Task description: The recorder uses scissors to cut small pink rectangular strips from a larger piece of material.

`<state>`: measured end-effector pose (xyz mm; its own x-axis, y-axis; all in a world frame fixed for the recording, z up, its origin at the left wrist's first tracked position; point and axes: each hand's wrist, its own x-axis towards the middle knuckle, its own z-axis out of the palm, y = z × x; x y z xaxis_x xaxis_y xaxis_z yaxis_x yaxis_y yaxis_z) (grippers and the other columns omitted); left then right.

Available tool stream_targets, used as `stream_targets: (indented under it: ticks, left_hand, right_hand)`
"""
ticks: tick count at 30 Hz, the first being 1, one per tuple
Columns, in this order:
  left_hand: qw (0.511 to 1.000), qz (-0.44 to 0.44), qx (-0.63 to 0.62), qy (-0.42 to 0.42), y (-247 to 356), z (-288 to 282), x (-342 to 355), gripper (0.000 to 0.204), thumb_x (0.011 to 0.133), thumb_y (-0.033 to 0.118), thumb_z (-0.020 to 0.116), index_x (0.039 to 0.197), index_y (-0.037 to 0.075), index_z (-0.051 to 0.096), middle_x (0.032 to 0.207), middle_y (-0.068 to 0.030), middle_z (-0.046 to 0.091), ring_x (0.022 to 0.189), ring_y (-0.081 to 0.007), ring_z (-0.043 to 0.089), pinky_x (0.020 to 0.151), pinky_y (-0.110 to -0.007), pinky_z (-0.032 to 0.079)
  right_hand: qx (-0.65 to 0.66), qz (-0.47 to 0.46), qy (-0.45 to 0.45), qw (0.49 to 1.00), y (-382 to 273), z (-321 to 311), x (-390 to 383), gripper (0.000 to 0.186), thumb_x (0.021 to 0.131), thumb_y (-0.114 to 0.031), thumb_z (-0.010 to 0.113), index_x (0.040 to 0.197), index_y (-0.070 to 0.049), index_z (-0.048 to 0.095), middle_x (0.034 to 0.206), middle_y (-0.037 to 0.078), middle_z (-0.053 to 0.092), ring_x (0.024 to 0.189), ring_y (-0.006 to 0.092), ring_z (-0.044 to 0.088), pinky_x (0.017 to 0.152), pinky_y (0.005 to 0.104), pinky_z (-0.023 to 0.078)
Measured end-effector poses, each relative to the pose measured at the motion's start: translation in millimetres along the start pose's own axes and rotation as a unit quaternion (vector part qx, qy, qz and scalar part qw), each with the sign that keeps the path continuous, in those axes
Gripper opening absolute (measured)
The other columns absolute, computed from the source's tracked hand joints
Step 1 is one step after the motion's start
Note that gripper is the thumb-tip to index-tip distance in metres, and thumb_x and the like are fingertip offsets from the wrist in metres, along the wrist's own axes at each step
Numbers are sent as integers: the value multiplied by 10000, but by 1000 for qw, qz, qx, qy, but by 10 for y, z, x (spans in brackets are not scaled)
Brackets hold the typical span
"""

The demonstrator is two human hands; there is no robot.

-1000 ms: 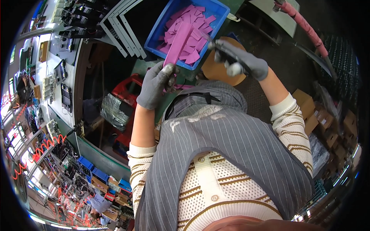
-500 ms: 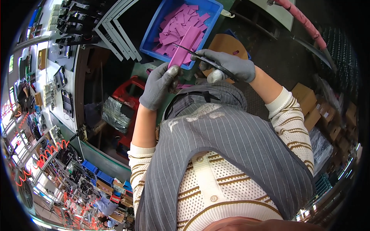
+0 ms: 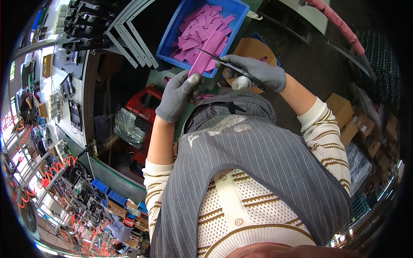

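Since a second ago the right hand (image 3: 261,74) has swung in, and I see it gripping black scissors (image 3: 235,67) with a blade across the pink strip (image 3: 199,64). Left of that grip, the left hand (image 3: 176,95) pinches the strip's near end; beyond both, a blue bin (image 3: 170,36) holds loose pink pieces (image 3: 202,32).

A long, flat, bright pink strip of thin sheet material (image 3: 202,62) slants through the upper centre of the frame, its free end up and to the right, its lower end pinched in the left hand (image 3: 177,93). A slim pair of black scissors (image 3: 235,67), held in the right hand (image 3: 266,72), slopes the opposite way, one narrow dark blade (image 3: 208,53) crossing the strip's face; any cut there is too small to tell.
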<state>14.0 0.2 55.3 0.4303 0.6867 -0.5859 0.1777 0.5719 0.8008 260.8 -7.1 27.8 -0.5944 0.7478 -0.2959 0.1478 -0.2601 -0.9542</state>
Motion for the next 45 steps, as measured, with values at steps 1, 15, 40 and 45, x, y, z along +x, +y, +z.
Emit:
stream_targets:
  ticks: [1,15,40,45]
  left_hand:
    - [1000,-4,-2,-1,3,0,1,274,901,305,514,906,37,567,586,33,456,477,-50,407,469,-194,356]
    - [997,-50,58,-14,-354,-185,419,269,911,297,500,878,40,572,615,16,469,500,-61,433,457,-211,351]
    - [998,-7,-69,-3,-8,-46,-23,288,918,307,503,896,28,573,610,12,489,507,-67,451,492,-202,373]
    - [998,39,-52,21,21,-158,-1,303,912,320,503,879,27,574,594,5,487,501,-70,452,489,-198,357]
  right_hand:
    - [-9,-2,1,1000,5,-3,3,762,699,-513,716,1237,-43,451,892,2,519,834,105,498,781,261,419]
    - [81,128,36,988,367,-114,179,146,784,-145,569,852,-23,610,658,6,535,541,70,482,487,211,375]
    - [123,-70,131,981,-127,-231,261,548,750,-132,689,1238,-62,449,836,-14,488,746,81,496,690,224,425]
    - [77,-28,40,996,26,-207,-62,906,600,-388,788,1330,-69,358,941,-2,443,857,104,446,773,234,378]
